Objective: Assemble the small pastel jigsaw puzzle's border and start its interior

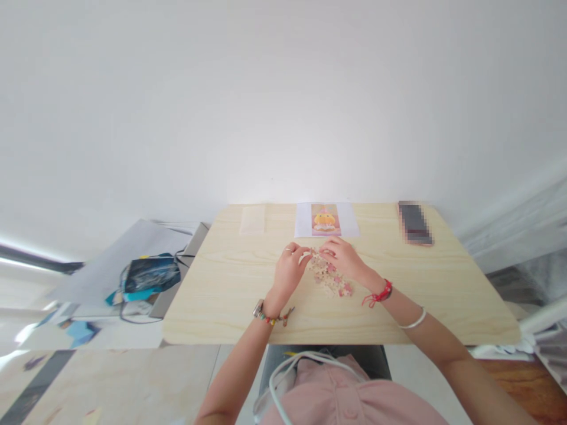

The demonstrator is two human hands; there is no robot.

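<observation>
A loose heap of small jigsaw puzzle pieces (330, 274), pink and cream, lies on the pale wooden table (230, 283). At the heap's far left edge, my left hand (290, 270) has thumb and index finger closed on a small puzzle piece (312, 252). Facing it from the right, my right hand (342, 257) is also closed, its bent fingertips pinched at the far side of the heap. A small pale piece seems to be between them, partly hidden by the fingers. The two hands' fingertips are close together.
Behind the hands lies a white sheet with a picture of a yellow figure (325, 219). A pale flat rectangle (253, 220) is at the back left, and a phone (415, 223) at the back right. Left of the table are a dark bag (153, 275) and cables. A white wall stands behind.
</observation>
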